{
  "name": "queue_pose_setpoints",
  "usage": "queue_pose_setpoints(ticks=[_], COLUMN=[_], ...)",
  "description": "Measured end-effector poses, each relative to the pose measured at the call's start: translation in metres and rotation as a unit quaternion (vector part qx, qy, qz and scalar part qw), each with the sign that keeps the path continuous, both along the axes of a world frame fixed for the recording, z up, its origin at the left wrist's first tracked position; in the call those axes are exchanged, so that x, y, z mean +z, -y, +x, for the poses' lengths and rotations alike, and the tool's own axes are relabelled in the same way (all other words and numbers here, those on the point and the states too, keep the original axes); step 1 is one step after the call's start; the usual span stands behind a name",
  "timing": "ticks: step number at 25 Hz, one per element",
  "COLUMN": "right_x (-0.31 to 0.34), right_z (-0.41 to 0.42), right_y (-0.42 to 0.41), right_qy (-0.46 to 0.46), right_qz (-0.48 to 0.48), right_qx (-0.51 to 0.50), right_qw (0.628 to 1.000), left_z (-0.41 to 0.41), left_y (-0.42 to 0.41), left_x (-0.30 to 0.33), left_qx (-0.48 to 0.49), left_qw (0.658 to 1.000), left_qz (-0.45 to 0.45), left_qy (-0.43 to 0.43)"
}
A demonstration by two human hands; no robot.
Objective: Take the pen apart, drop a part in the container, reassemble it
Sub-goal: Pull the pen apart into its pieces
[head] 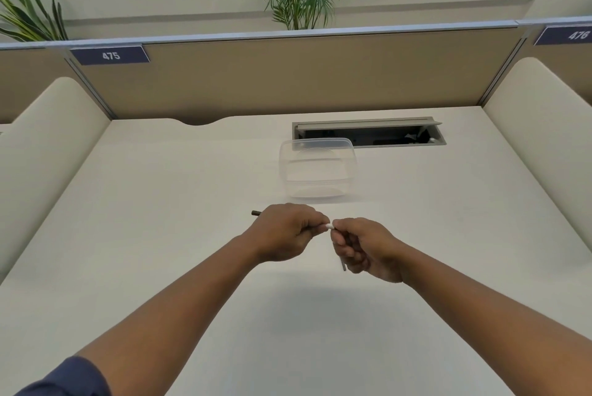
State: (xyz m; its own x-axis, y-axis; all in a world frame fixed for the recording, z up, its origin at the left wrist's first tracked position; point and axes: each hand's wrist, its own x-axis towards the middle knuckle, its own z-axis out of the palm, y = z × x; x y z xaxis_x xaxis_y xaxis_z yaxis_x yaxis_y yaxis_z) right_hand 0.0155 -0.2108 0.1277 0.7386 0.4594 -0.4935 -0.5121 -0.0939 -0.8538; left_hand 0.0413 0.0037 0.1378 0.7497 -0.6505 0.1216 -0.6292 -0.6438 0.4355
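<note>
Just in front of the clear container (pixel 317 168), the left hand (pixel 285 232) is closed around the pen (pixel 256 213), whose dark end juts out. The right hand (pixel 365 248) pinches the pen's white tip and curls round a thin dark piece. The container looks empty, so the drop and reassembly seemingly remain.

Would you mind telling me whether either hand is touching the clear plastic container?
Apart. The head view shows bare desk between the container and both the left hand and the right hand, which grip the pen.
</note>
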Motion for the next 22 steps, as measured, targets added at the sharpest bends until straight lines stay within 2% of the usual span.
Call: queue_pose_setpoints(ticks=[2,4,5,6,9,10,11,12,13,14,15,16,18,19,20,22], right_x=[0.002,0.001,0.000,-0.001,-0.005,-0.006,-0.007,-0.007,-0.007,-0.006,-0.005,-0.003,-0.003,-0.003,-0.003,-0.006], right_z=[-0.002,-0.006,-0.008,-0.010,-0.012,-0.011,-0.010,-0.009,-0.008,-0.008,-0.006,-0.005,-0.004,-0.004,-0.004,-0.007], right_y=[-0.001,-0.001,-0.001,0.000,0.005,0.007,0.008,0.008,0.007,0.005,0.003,0.003,0.004,0.004,0.002,-0.002], right_qy=[0.057,0.157,0.223,0.298,0.497,0.533,0.543,0.520,0.460,0.368,0.259,0.144,-0.006,-0.027,-0.019,0.089], right_qz=[-0.017,-0.080,-0.132,-0.195,-0.362,-0.383,-0.388,-0.371,-0.325,-0.251,-0.169,-0.104,-0.024,-0.005,-0.005,-0.056], right_qx=[0.030,0.050,0.067,0.095,0.195,0.203,0.196,0.173,0.132,0.082,0.034,0.000,-0.023,-0.028,-0.029,-0.023], right_qw=[0.998,0.983,0.964,0.929,0.764,0.726,0.719,0.749,0.815,0.892,0.950,0.984,0.999,0.999,0.999,0.994], left_z=[0.001,0.004,0.005,0.006,0.006,0.005,0.003,0.001,-0.001,-0.003,-0.006,-0.007,-0.007,-0.007,-0.007,-0.004], left_y=[-0.001,-0.001,-0.002,-0.004,-0.008,-0.008,-0.007,-0.005,-0.002,0.001,0.002,0.003,0.001,0.000,0.000,0.001], left_x=[0.001,0.004,0.007,0.009,0.011,0.010,0.008,0.005,0.002,-0.001,-0.004,-0.006,-0.009,-0.009,-0.008,-0.006], left_qx=[0.019,0.037,0.035,0.025,0.006,0.011,0.020,0.031,0.040,0.041,0.034,0.025,0.018,0.018,0.020,0.026], left_qw=[0.998,0.980,0.965,0.950,0.918,0.920,0.935,0.956,0.977,0.991,0.998,1.000,0.999,0.999,0.999,0.999], left_qz=[0.000,-0.019,-0.034,-0.046,-0.055,-0.050,-0.042,-0.029,-0.014,0.001,0.010,0.014,0.012,0.010,0.010,0.012], left_qy=[-0.066,-0.196,-0.258,-0.306,-0.393,-0.388,-0.352,-0.290,-0.211,-0.129,-0.060,-0.009,0.038,0.042,0.036,-0.022])
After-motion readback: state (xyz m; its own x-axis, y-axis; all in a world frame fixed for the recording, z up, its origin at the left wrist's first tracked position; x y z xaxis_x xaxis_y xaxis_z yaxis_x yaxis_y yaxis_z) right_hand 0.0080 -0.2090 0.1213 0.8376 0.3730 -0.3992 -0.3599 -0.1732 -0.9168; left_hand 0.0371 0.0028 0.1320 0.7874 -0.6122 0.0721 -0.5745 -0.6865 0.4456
